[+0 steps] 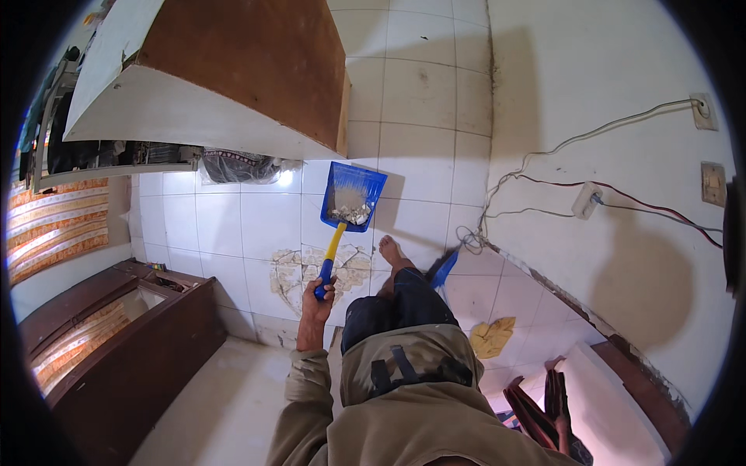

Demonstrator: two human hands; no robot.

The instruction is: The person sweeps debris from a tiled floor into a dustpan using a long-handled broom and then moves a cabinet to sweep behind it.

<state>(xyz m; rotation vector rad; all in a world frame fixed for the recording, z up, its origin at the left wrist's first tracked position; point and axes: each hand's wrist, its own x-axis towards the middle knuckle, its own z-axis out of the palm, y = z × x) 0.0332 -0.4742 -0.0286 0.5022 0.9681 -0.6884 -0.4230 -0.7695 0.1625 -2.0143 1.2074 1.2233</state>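
A blue dustpan [353,182] with a yellow and blue handle is out in front of me above the tiled floor. Grey dust and pale broken bits [353,214] lie in it, gathered mostly toward the handle side. My left hand [319,293] is closed around the blue end of the handle. My right hand and forearm do not show. Just below the pan, beside my bare foot [391,250], the tiles have a broken, yellowish patch [286,273]. To the right of my leg is a blue piece [444,269], partly hidden; its kind is unclear.
A large brown and white cabinet [241,62] stands ahead to the left, with a plastic-wrapped bundle [241,167] by it. A yellow-brown cloth [492,337] lies on the floor at right. Cords run along the right wall to a socket [703,111]. Dark wooden furniture [148,349] is at left.
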